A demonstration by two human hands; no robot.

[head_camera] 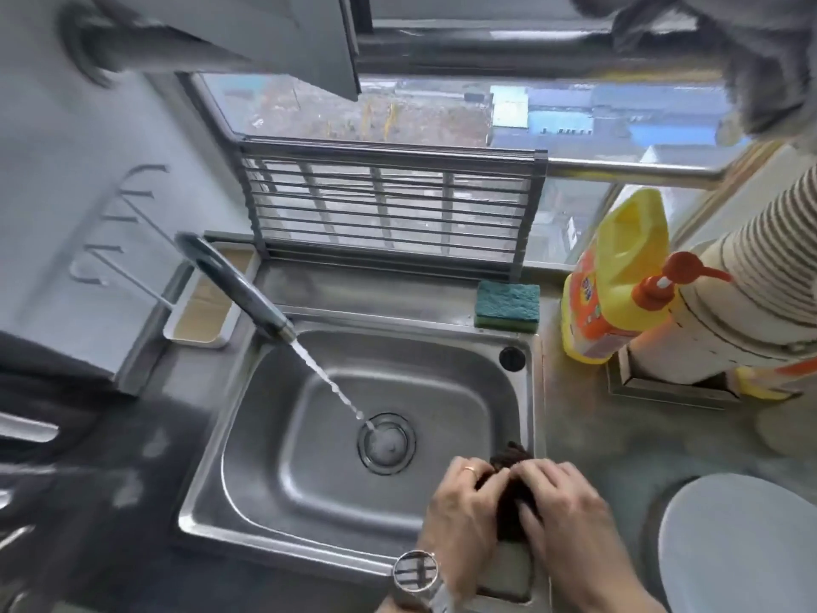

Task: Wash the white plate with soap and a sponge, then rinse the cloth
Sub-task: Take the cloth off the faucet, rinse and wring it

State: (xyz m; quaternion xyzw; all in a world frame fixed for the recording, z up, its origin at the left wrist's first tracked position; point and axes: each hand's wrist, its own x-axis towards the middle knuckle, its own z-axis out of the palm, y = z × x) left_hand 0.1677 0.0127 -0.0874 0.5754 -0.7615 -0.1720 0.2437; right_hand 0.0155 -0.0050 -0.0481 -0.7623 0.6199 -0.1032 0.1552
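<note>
Both of my hands grip a dark brown cloth (pixel 513 502) over the front right corner of the steel sink (pixel 247 457). My left hand (pixel 464 511) holds its left side, my right hand (pixel 561 502) its right side. The tap (pixel 238 289) is running, and a thin stream of water (pixel 331 387) falls onto the drain (pixel 387 442), left of the cloth. The white plate (pixel 742 546) lies on the counter at the lower right. A green and yellow sponge (pixel 507 306) rests on the sink's back ledge. The yellow soap bottle (pixel 614 285) with an orange pump stands at the right.
A folded metal drying rack (pixel 389 205) leans against the window behind the sink. A tall stack of paper cups (pixel 751 276) stands by the soap bottle. A white tray (pixel 208 303) sits left of the tap. A dark stove surface (pixel 66 435) lies at the left.
</note>
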